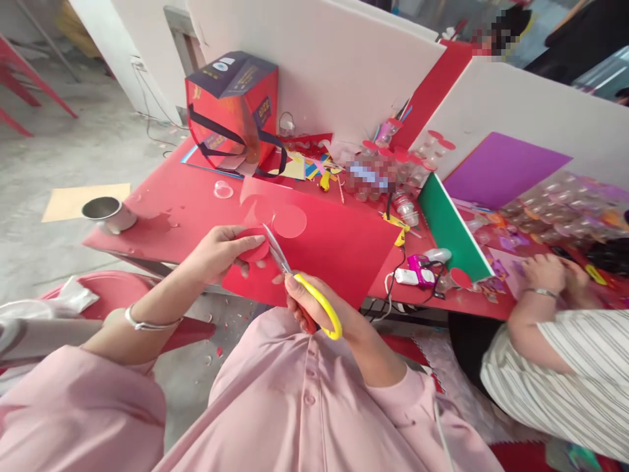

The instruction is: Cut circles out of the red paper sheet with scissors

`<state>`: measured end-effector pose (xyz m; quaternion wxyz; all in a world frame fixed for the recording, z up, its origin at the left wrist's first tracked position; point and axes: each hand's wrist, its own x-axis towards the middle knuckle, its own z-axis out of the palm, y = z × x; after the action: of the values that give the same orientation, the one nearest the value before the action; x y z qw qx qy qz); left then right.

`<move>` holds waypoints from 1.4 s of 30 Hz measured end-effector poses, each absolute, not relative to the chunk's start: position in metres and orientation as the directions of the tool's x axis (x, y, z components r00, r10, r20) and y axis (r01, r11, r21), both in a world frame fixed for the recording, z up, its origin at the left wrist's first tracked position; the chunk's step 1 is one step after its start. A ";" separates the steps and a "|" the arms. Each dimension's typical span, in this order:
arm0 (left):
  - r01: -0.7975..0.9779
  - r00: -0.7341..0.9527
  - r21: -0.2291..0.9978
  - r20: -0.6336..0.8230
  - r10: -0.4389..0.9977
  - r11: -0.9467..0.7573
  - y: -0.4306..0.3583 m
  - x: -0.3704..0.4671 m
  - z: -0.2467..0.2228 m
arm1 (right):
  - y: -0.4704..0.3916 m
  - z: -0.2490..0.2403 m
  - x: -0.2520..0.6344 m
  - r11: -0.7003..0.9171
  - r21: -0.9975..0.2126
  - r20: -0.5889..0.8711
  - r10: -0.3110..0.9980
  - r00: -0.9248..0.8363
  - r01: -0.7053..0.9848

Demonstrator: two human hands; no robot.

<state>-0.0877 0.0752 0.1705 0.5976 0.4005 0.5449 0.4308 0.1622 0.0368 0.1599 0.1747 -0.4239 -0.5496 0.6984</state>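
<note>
Pinched between the thumb and fingers of my left hand (pixel 223 252) is a small round piece of red paper (pixel 255 245). My right hand (pixel 312 301) grips a pair of scissors (pixel 322 301) with yellow and red handles. Their metal blades point up and left, at the right edge of the paper piece; how far apart the blades are is hard to tell. Beneath both hands lies a large red sheet (pixel 339 239) on the red table (pixel 162 196). A thin circle outline shows on the sheet just beyond the blade tips.
A metal mug (pixel 111 216) stands at the table's left end. Behind are a red and blue bag (pixel 233 108), paper scraps and clear plastic cups with red tops. A green board (pixel 455 226) stands to the right, beside a co-worker's hands (pixel 545 272). A red stool (pixel 108 288) is at lower left.
</note>
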 end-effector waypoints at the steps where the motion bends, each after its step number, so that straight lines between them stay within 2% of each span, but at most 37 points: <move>1: -0.113 0.023 0.944 -0.308 0.951 0.309 0.073 -0.085 0.169 | 0.033 0.158 0.160 -0.371 -0.911 -0.402 0.706 -0.583 0.179; 3: -0.167 0.010 0.938 -0.305 0.952 0.303 0.070 -0.080 0.166 | 0.023 0.153 0.157 -0.411 -0.906 -0.390 0.717 -0.578 0.101; 5: -0.198 0.015 0.933 -0.303 0.953 0.300 0.068 -0.074 0.163 | 0.015 0.144 0.155 -0.380 -0.923 -0.346 0.754 -0.558 0.058; 10: -0.209 0.067 0.921 -0.321 0.945 0.328 0.068 -0.067 0.163 | 0.006 0.127 0.159 -0.259 -0.964 -0.256 0.819 -0.514 0.067; 14: -0.204 0.123 0.911 -0.339 0.933 0.358 0.067 -0.068 0.166 | 0.008 0.130 0.163 -0.229 -0.972 -0.221 0.822 -0.525 0.051; 22: -0.155 0.146 0.920 -0.338 0.930 0.359 0.064 -0.073 0.165 | 0.013 0.141 0.157 -0.235 -0.970 -0.233 0.797 -0.557 0.069; 26: -0.166 0.153 0.920 -0.332 0.931 0.356 0.064 -0.074 0.164 | 0.014 0.136 0.157 -0.182 -0.979 -0.203 0.808 -0.552 0.094; 42: -0.174 0.138 0.920 -0.329 0.934 0.350 0.066 -0.073 0.163 | 0.015 0.128 0.157 -0.234 -0.968 -0.248 0.814 -0.526 0.095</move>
<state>-0.0729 0.0660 0.1626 0.6517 0.3798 0.5004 0.4250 0.1572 0.0154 0.1281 0.2675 -0.4069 -0.5581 0.6718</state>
